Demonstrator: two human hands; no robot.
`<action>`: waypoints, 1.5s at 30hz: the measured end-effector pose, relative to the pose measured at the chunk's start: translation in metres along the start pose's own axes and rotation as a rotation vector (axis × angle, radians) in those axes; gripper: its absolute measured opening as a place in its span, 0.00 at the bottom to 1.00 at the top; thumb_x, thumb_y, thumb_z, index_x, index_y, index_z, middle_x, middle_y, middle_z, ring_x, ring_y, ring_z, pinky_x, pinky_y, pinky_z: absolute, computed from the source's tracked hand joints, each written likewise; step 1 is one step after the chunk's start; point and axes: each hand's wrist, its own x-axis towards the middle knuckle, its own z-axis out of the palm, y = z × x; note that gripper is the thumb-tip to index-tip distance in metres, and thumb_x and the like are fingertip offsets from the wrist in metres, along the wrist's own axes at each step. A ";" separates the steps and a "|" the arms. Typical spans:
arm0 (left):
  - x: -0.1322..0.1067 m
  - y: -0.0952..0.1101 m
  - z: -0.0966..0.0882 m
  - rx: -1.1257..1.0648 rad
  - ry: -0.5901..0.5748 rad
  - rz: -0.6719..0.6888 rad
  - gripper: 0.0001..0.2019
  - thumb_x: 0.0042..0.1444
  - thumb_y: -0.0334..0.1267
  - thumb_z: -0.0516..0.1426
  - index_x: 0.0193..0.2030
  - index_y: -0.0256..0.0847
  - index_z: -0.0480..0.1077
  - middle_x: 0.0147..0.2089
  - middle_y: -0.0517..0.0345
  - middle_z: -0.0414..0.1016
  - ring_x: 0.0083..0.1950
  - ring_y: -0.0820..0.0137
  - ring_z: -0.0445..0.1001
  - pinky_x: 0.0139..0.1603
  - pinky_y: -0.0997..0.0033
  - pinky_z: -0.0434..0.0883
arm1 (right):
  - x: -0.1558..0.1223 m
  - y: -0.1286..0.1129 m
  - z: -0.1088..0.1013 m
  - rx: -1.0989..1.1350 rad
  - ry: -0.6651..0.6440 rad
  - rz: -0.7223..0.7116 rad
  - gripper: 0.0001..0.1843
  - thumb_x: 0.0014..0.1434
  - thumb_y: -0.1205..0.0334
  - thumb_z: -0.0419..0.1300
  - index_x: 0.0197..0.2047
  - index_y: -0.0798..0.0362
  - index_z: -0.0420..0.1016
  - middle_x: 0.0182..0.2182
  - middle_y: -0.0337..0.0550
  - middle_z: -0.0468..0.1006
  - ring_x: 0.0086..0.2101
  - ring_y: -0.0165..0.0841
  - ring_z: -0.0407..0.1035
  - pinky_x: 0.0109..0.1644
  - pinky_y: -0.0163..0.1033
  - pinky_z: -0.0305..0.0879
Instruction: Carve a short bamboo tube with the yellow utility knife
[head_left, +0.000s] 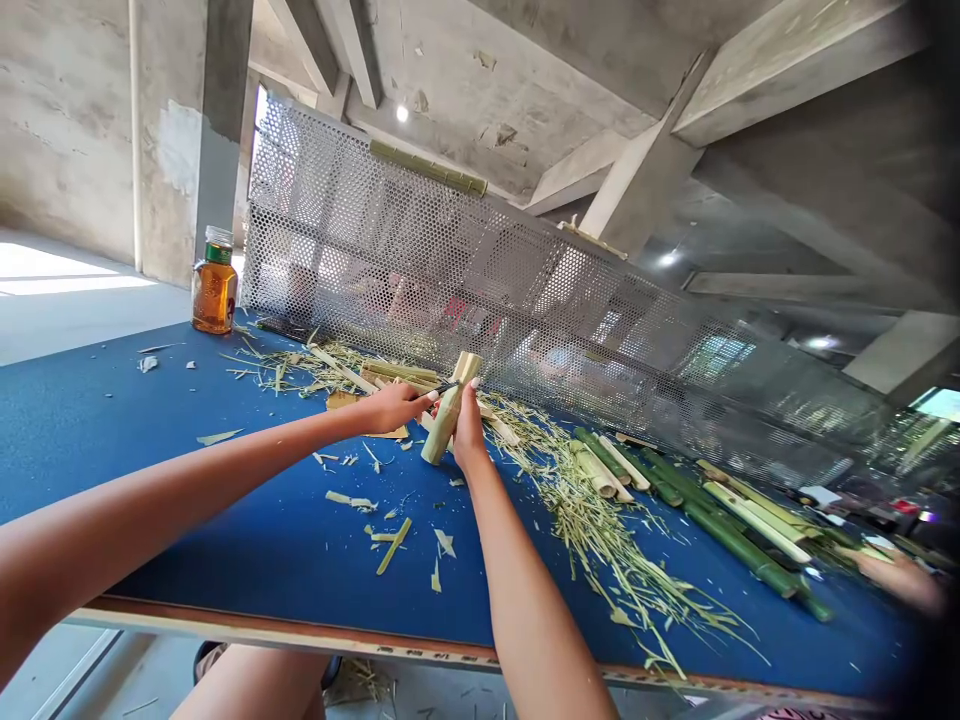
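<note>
My right hand [469, 425] is wrapped round a short, pale, peeled bamboo section [441, 435], which stands tilted above the blue table with its top leaning right. My left hand [401, 407] is closed on a small knife [448, 386], its thin dark blade lying against the upper part of the bamboo. Most of the knife's handle is hidden inside the fingers. Behind both hands lies a heap of pale bamboo strips and shavings [397, 372]. Loose scraps, among them a flat green-yellow sliver [394, 546], are scattered in front.
A perforated metal screen [450, 270] runs along the table's [300, 540] back edge. An amber bottle [215, 285] stands at the far left. Rightward lie thin shavings [600, 530], short bamboo pieces [596, 470] and green bamboo poles [742, 545]. Another person's blurred hand [896, 575] is at the far right.
</note>
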 end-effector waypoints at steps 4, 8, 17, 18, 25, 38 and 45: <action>0.002 -0.004 -0.005 -0.086 -0.115 -0.105 0.26 0.52 0.61 0.45 0.17 0.41 0.59 0.13 0.61 0.56 0.14 0.75 0.55 0.17 0.72 0.53 | -0.002 -0.001 0.000 -0.037 -0.067 -0.084 0.26 0.45 0.38 0.58 0.38 0.49 0.61 0.22 0.30 0.67 0.22 0.27 0.64 0.30 0.34 0.63; 0.002 -0.007 -0.014 0.007 -0.249 -0.076 0.27 0.53 0.62 0.41 0.17 0.42 0.54 0.14 0.62 0.55 0.14 0.75 0.54 0.17 0.72 0.55 | -0.003 0.000 -0.001 -0.120 -0.120 -0.159 0.25 0.41 0.47 0.65 0.39 0.49 0.62 0.28 0.32 0.68 0.27 0.27 0.64 0.35 0.34 0.64; 0.005 -0.008 -0.024 0.636 -0.169 0.148 0.25 0.60 0.51 0.37 0.30 0.37 0.67 0.29 0.50 0.72 0.28 0.69 0.67 0.29 0.71 0.61 | -0.010 -0.009 0.003 -0.184 -0.101 -0.110 0.23 0.40 0.46 0.66 0.34 0.51 0.63 0.21 0.31 0.67 0.20 0.26 0.61 0.27 0.33 0.61; 0.004 -0.008 -0.024 0.673 -0.165 0.152 0.26 0.60 0.50 0.37 0.32 0.36 0.68 0.30 0.49 0.72 0.28 0.68 0.68 0.30 0.70 0.61 | -0.010 -0.009 0.004 -0.198 -0.098 -0.096 0.23 0.40 0.46 0.66 0.33 0.51 0.63 0.20 0.30 0.66 0.19 0.26 0.61 0.25 0.33 0.61; -0.003 -0.004 -0.022 0.852 -0.074 0.135 0.26 0.60 0.49 0.37 0.36 0.35 0.70 0.32 0.45 0.75 0.30 0.64 0.73 0.28 0.68 0.63 | -0.010 -0.010 0.004 -0.261 -0.084 -0.098 0.22 0.41 0.44 0.65 0.28 0.53 0.64 0.14 0.30 0.64 0.15 0.25 0.58 0.19 0.33 0.58; -0.005 -0.003 -0.022 0.933 0.046 0.145 0.25 0.61 0.49 0.37 0.39 0.35 0.68 0.33 0.44 0.75 0.34 0.59 0.75 0.30 0.67 0.66 | -0.010 -0.022 0.006 -0.342 -0.039 -0.091 0.21 0.42 0.44 0.64 0.27 0.52 0.63 0.12 0.30 0.63 0.13 0.26 0.60 0.17 0.33 0.59; -0.003 -0.006 -0.030 0.977 0.032 0.209 0.26 0.60 0.52 0.36 0.40 0.34 0.68 0.31 0.44 0.74 0.31 0.60 0.74 0.29 0.67 0.65 | -0.007 -0.017 0.003 -0.270 -0.116 -0.062 0.25 0.38 0.46 0.67 0.32 0.53 0.63 0.18 0.32 0.68 0.16 0.28 0.64 0.20 0.34 0.62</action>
